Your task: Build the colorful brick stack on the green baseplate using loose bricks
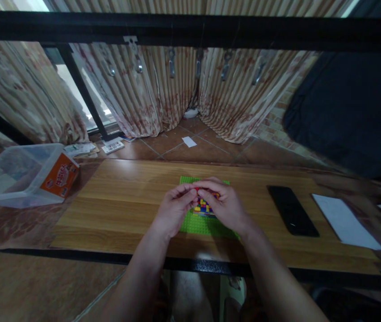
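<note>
A green studded baseplate (195,228) lies on the wooden tabletop in front of me. Small toy bricks (202,208) in yellow, blue, red and other colours are built up in its middle, partly covered by my hands. Above them my left hand (173,209) is closed, thumb and fingertips pinched at a small red brick (196,189). From the other side my right hand (226,203) also pinches at the red brick, and the fingertips of both hands meet there. Most of the red brick is hidden by the fingers.
A black smartphone (292,210) and a white sheet (347,221) lie to the right on the table (116,201). At the left stands a clear plastic bin (19,176) with an orange label. A black bar (190,31) with metal hooks crosses above, before striped curtains.
</note>
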{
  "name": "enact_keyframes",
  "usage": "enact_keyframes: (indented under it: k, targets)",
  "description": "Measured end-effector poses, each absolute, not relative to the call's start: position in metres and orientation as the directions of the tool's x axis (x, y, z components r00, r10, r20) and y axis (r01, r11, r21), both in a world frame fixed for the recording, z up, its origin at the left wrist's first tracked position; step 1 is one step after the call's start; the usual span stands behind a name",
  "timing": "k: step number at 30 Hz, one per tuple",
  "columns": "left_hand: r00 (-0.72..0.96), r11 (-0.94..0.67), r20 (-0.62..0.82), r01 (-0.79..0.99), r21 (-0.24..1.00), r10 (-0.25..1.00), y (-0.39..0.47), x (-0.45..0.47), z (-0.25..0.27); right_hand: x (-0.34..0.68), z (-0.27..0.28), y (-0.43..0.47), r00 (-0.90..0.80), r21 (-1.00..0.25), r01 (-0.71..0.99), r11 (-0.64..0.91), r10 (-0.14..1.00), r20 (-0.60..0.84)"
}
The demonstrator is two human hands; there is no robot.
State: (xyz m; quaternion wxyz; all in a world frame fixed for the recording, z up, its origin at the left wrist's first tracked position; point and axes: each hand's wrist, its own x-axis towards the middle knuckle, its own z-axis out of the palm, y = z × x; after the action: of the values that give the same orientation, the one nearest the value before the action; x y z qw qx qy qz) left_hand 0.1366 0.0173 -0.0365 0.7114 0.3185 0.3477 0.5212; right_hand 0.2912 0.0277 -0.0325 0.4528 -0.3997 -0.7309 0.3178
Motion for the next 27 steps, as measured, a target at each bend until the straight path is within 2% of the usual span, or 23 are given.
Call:
enact_keyframes:
  k: [9, 17, 27]
  targets:
    - [0.276, 0.346, -0.222, -0.566, 0.748, 0.935, 0.018, 0.142, -0.037, 0.302, -0.030, 0.026, -0.208, -0.853, 0.273, 0.445, 0.893, 0.399]
    - [0.143, 0.277, -0.238, -0.538, 0.796, 0.961, 0.023, 0.138, -0.035, 0.330, -0.051, 0.040, -0.014, -0.814, 0.474, 0.336, 0.927, 0.375]
    - [0.079, 0.254, -0.250, -0.520, 0.815, 0.965, 0.024, 0.136, -0.038, 0.323, -0.069, 0.045, -0.056, -0.792, 0.506, 0.342, 0.929, 0.366]
